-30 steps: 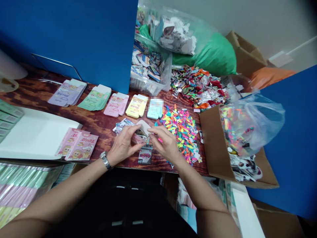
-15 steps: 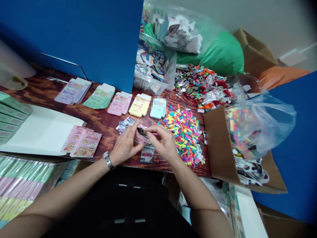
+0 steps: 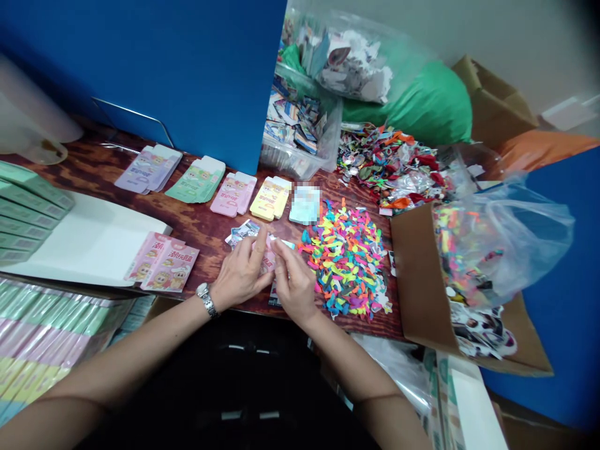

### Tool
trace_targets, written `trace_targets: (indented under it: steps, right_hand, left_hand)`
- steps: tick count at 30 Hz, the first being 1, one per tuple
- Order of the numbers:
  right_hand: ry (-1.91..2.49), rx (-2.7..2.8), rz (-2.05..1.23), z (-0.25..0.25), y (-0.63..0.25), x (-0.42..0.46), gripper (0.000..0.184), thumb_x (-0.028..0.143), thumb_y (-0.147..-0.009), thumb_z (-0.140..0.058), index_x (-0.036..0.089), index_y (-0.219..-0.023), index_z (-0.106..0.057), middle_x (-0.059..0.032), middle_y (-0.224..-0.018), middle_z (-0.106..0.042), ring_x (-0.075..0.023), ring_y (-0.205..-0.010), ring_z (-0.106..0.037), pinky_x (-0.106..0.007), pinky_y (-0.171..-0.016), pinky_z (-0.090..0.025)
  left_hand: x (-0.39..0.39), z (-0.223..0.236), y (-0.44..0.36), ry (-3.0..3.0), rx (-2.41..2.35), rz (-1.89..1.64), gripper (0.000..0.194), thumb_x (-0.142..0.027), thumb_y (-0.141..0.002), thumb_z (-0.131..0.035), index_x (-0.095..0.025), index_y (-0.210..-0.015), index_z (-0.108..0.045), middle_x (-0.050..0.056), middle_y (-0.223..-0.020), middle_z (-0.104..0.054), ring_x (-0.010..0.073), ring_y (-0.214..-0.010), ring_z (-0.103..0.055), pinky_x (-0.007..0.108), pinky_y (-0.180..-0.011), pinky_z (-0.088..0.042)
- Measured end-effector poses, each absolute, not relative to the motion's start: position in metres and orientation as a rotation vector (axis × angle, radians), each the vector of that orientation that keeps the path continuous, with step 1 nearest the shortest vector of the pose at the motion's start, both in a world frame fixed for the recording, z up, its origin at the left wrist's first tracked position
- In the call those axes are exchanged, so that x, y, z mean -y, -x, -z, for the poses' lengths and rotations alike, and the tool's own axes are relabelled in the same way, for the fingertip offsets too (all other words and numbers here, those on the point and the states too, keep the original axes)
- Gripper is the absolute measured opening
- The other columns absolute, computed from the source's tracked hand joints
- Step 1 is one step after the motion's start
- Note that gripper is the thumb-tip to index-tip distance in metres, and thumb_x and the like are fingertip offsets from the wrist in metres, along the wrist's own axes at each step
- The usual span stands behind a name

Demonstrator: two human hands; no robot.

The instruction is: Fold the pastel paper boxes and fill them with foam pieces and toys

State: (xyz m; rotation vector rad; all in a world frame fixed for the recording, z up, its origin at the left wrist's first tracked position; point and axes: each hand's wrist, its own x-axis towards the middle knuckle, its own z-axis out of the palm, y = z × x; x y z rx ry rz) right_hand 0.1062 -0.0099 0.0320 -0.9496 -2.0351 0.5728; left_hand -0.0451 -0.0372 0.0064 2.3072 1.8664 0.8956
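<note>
My left hand point(image 3: 238, 272) is wrapped round a small pink paper box point(image 3: 268, 261), which is partly hidden by the fingers. My right hand point(image 3: 296, 284) pinches at the upper right edge of that box, thumb and fingertips together. Behind the hands lie printed cards point(image 3: 244, 230) in a loose pile. A dark card point(image 3: 274, 295) shows in part beneath the hands. To the right spreads a heap of bright balloons point(image 3: 349, 259). Flattened boxes stand in a row behind: purple point(image 3: 140, 172), green point(image 3: 193, 182), pink point(image 3: 229, 195), yellow point(image 3: 269, 199) and light blue point(image 3: 304, 206).
Two pink filled-looking boxes point(image 3: 171, 269) lie at the edge of a white tray point(image 3: 103, 240) with green boxes point(image 3: 32, 215). On the right stands an open cardboard carton point(image 3: 419, 275) with a plastic bag point(image 3: 515, 231). Small toys point(image 3: 389, 162) are heaped behind, beside a clear bin point(image 3: 300, 147).
My right fingers have moved in over the pink box's mouth, which was open with something dark inside. The opening no longer shows. The view has shifted slightly.
</note>
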Motion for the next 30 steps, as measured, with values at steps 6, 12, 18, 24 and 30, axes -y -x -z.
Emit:
trace_targets:
  steps: [6, 12, 18, 24, 30]
  right_hand:
    - [0.776, 2.134, -0.843, -0.026, -0.094, -0.002, 0.047, 0.022, -0.101, -0.042, 0.025, -0.148, -0.043, -0.0064, -0.130, -0.067, -0.0179, -0.121, -0.063, -0.035, -0.104, -0.052]
    - [0.807, 2.518, -0.569, -0.026, -0.036, -0.113, 0.053, 0.029, -0.096, -0.056, 0.010, -0.144, -0.046, -0.0165, -0.138, -0.059, -0.0260, -0.130, -0.052, -0.040, -0.112, -0.040]
    - [0.995, 2.990, -0.394, -0.017, 0.028, -0.175, 0.088, 0.043, -0.082, -0.074, 0.009, -0.151, -0.031, -0.0215, -0.150, -0.043, -0.0386, -0.141, -0.033, -0.059, -0.113, -0.029]
    - [1.038, 3.003, -0.248, -0.011, 0.042, -0.174, 0.082, 0.044, -0.081, -0.074, 0.014, -0.149, -0.039, -0.0202, -0.131, -0.057, -0.0356, -0.121, -0.047, -0.049, -0.104, -0.038]
    - [0.888, 2.523, -0.356, -0.044, 0.009, -0.142, 0.034, 0.024, -0.097, -0.048, 0.017, -0.127, -0.062, -0.0118, -0.110, -0.069, -0.0272, -0.111, -0.048, -0.042, -0.103, -0.040]
  left_hand:
    - [0.061, -0.018, 0.061, -2.177, -1.956, -0.710, 0.095, -0.035, -0.088, -0.053, -0.009, -0.156, 0.007, 0.020, -0.116, -0.052, 0.0310, -0.100, -0.056, 0.041, -0.077, -0.055]
    - [0.098, -0.042, 0.092, -2.345, -2.299, -0.114, 0.079, -0.040, -0.089, -0.055, -0.012, -0.155, -0.021, 0.017, -0.101, -0.059, 0.0353, -0.091, -0.055, 0.048, -0.076, -0.051]
    - [0.106, -0.029, 0.110, -2.379, -2.406, -0.022, 0.066, -0.035, -0.085, -0.063, -0.010, -0.143, -0.046, 0.023, -0.110, -0.061, 0.0458, -0.107, -0.054, 0.069, -0.094, -0.038]
    - [0.096, -0.029, 0.118, -2.290, -2.376, -0.391, 0.068, -0.038, -0.087, -0.062, -0.013, -0.146, -0.041, 0.027, -0.134, -0.053, 0.0489, -0.126, -0.046, 0.074, -0.102, -0.029]
    - [0.045, -0.043, 0.118, -2.178, -2.318, -0.922, 0.091, -0.052, -0.086, -0.062, -0.007, -0.153, -0.020, 0.029, -0.140, -0.045, 0.0424, -0.130, -0.044, 0.059, -0.105, -0.038]
